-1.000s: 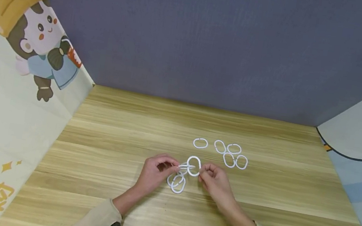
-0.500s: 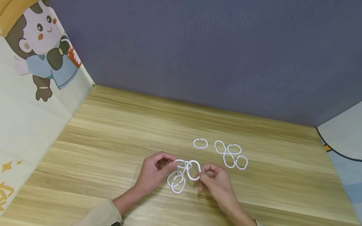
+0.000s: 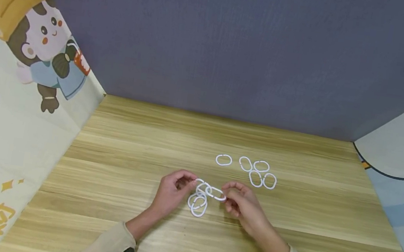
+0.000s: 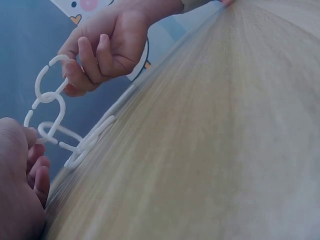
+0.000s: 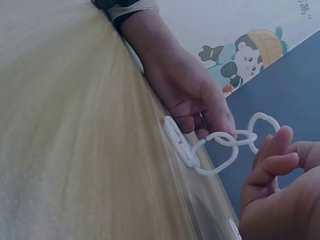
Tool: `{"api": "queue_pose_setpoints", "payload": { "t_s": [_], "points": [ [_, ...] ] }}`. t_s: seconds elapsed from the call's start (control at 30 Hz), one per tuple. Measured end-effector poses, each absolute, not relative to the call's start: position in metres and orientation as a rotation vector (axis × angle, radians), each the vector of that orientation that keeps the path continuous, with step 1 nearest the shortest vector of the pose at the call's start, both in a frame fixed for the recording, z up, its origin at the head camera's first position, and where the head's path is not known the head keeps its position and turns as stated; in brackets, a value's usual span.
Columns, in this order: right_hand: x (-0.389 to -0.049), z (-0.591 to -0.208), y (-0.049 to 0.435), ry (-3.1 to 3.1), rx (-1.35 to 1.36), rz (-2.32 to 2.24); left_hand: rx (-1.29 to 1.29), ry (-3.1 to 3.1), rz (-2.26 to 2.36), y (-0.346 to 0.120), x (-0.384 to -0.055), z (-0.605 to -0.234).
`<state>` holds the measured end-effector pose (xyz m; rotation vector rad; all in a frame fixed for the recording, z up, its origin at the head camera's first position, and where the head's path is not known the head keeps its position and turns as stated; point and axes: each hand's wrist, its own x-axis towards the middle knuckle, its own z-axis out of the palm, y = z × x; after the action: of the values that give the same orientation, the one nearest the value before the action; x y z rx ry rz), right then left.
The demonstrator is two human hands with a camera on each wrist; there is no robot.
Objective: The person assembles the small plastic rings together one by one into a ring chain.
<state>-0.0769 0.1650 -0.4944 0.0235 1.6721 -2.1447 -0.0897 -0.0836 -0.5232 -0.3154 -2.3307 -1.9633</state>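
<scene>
White oval plastic links, each with a small slit, are joined in a short chain [image 3: 199, 206] between the hands. My left hand [image 3: 174, 189] pinches one link [image 5: 245, 134] of it between thumb and forefinger. The end link [image 3: 217, 194] is held by my right hand [image 3: 243, 203] at its right side, thumb against fingertips. In the right wrist view this end link [image 5: 260, 125] passes through the link at the left fingertips. Another link [image 5: 220, 167] hangs down from there, and the chain's lower links [image 4: 85, 150] lie on the wooden table.
Beyond the hands, a loose link [image 3: 224, 160] lies on the wooden table [image 3: 126, 141]. To its right several more links [image 3: 255, 178] lie in a cluster, edges close together. A dark blue-grey panel [image 3: 236, 49] rises at the table's back, with printed walls at both sides.
The end link has gone from standing upright to lying nearly flat, pulled slightly right and nearer by the right hand. The left fingers have shifted a little left. The loose links stay put.
</scene>
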Motion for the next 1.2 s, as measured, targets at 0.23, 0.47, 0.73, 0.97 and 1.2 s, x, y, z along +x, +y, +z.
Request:
{"api": "queue_pose_setpoints", "payload": {
  "t_s": [0.23, 0.47, 0.73, 0.97, 1.2],
  "points": [
    [-0.0769, -0.4896, 0.1659, 1.638, 0.042, -2.145, -0.332, -2.421, -1.887, -0.0838, -0.0919, -0.5248],
    [-0.0767, -0.49, 0.1648, 1.62, 0.085, -2.157, -0.35, -2.404, -1.904, -0.0842, -0.0921, -0.5255],
    [-0.0769, -0.4926, 0.1623, 1.613, 0.121, -2.173, -0.412, -2.274, -1.984, -0.0849, -0.0896, -0.5253],
    [-0.0748, -0.4943, 0.1613, 1.605, 0.057, -2.123, -0.52, -2.345, -1.92, -0.0855, -0.0865, -0.522],
    [-0.0722, -0.496, 0.1612, 1.578, 0.029, -2.098, -0.588, -2.342, -1.931, -0.0845, -0.0858, -0.5218]
  ]
}}
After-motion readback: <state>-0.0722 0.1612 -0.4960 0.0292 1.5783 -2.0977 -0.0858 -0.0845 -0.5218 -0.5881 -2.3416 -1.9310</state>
